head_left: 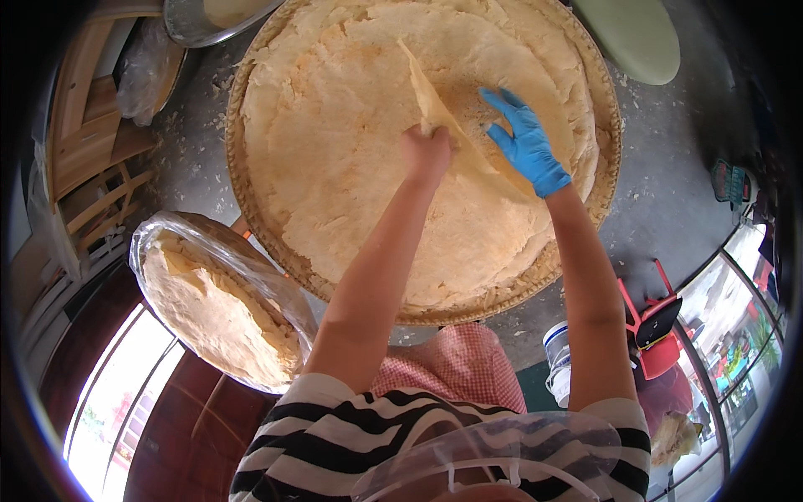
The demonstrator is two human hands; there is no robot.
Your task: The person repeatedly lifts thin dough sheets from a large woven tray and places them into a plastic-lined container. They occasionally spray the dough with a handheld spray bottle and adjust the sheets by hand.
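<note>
A wide round woven basket tray [237,188] lies before me, piled with thin, pale yellow sheets that look like dough [339,138]. My bare left hand [430,150] pinches the edge of the top sheet and holds it up in a fold [433,100]. Under the raised flap shows a browner, grainy surface [467,103]. In a blue glove, my right hand [521,141] is spread over that surface, to the right of the fold, with its fingers apart. Whether its fingertips touch the surface, I cannot tell.
At lower left, a second stack of sheets [207,307] sits in clear plastic. A metal basin [207,31] stands at upper left, a pale green oval object [633,37] at upper right. Crumbs dot the grey floor [652,169]. A red chair [659,351] and white bucket [557,351] are at right.
</note>
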